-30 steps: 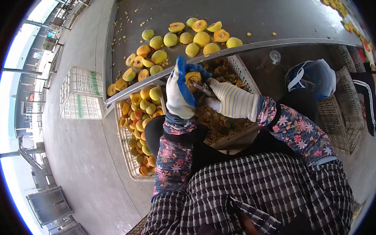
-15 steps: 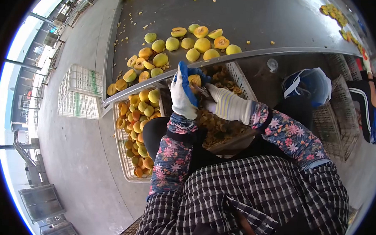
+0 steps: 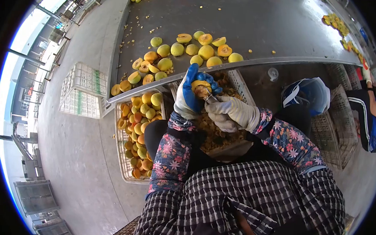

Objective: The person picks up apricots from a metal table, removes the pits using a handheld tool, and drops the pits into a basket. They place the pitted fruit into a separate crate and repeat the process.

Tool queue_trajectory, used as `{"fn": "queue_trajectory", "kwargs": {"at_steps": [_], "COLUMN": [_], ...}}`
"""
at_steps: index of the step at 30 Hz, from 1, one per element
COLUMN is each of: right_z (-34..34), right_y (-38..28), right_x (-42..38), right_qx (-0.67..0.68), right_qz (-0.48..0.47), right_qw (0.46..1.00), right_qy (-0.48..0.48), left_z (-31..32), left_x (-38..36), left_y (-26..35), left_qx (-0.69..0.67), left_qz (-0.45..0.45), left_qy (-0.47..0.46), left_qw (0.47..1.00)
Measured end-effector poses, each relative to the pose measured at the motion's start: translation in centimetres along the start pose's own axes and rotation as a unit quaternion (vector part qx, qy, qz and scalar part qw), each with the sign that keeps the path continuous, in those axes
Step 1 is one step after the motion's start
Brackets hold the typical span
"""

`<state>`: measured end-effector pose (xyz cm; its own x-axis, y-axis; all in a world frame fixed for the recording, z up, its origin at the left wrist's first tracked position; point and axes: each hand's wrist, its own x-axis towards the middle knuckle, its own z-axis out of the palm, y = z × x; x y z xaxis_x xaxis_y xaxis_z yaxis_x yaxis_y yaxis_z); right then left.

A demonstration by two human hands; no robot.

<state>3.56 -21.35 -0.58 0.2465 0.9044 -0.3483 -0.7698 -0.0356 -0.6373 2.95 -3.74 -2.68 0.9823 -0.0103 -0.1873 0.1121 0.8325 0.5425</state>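
Observation:
My left hand (image 3: 187, 97), in a white glove with a blue coated palm, is closed around a halved yellow peach (image 3: 201, 91), its brownish cut side turned toward my right hand. My right hand (image 3: 233, 112), in a striped white work glove, is closed on a small metal tool (image 3: 212, 99) whose tip meets the cut face. The tool's exact shape is hidden by the fingers. Below both hands stands a crate (image 3: 243, 87) of brownish peach scraps. Left of it, a white crate (image 3: 119, 150) is filled with peach halves.
A metal table (image 3: 251, 23) with a raised edge lies ahead, bearing whole and halved peaches (image 3: 206, 52) and loose pits. A blue-and-white bucket (image 3: 319, 96) and stacked crates (image 3: 343, 124) stand right. Another person (image 3: 366, 108) is at far right; an overturned crate (image 3: 82, 89) is left.
My right hand has rotated and moved slightly down, now showing its gloved back. The peach half has turned, bringing its brownish cut face into view against the tool. My view has shifted slightly.

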Motion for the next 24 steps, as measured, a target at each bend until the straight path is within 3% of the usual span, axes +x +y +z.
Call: {"fn": "queue_trajectory", "kwargs": {"at_steps": [6, 9, 10, 12, 14, 16, 18, 22, 24], "right_z": [-0.9, -0.2, -0.2, -0.3, 0.1, 0.1, -0.1, -0.3, -0.2], "right_y": [-0.1, -0.2, -0.2, 0.0, -0.3, -0.5, -0.4, 0.3, 0.4], "right_x": [0.0, -0.4, -0.5, -0.4, -0.7, -0.7, -0.7, -0.7, -1.2], "right_qx": [0.041, -0.02, -0.031, -0.052, -0.079, -0.106, -0.134, -0.2, -0.244], "right_qz": [0.014, 0.008, 0.008, 0.008, 0.003, -0.004, -0.009, -0.022, -0.001], "right_qw": [0.999, 0.999, 0.999, 0.998, 0.996, 0.993, 0.989, 0.978, 0.969], "right_qy": [-0.025, 0.024, 0.027, 0.033, 0.045, 0.052, 0.059, 0.05, 0.046], "left_z": [0.7, -0.8, 0.3, -0.2, 0.2, 0.9, 0.2, -2.6, -4.4], "left_x": [-0.3, -0.1, -0.2, -0.4, -0.6, -0.5, -0.3, 0.8, 1.7], "left_y": [-0.1, -0.4, 0.1, -0.3, -0.5, -1.0, -1.7, -1.4, -0.6], "left_qx": [-0.015, 0.309, 0.266, 0.289, 0.231, 0.086, 0.041, -0.078, -0.089], "left_qz": [0.0, 0.158, 0.106, 0.132, 0.115, 0.052, 0.044, 0.047, 0.103], "left_qy": [0.035, 0.027, 0.078, 0.049, 0.07, 0.139, 0.133, 0.088, 0.141], "left_qw": [0.999, 0.937, 0.955, 0.947, 0.963, 0.985, 0.989, 0.992, 0.981]}}
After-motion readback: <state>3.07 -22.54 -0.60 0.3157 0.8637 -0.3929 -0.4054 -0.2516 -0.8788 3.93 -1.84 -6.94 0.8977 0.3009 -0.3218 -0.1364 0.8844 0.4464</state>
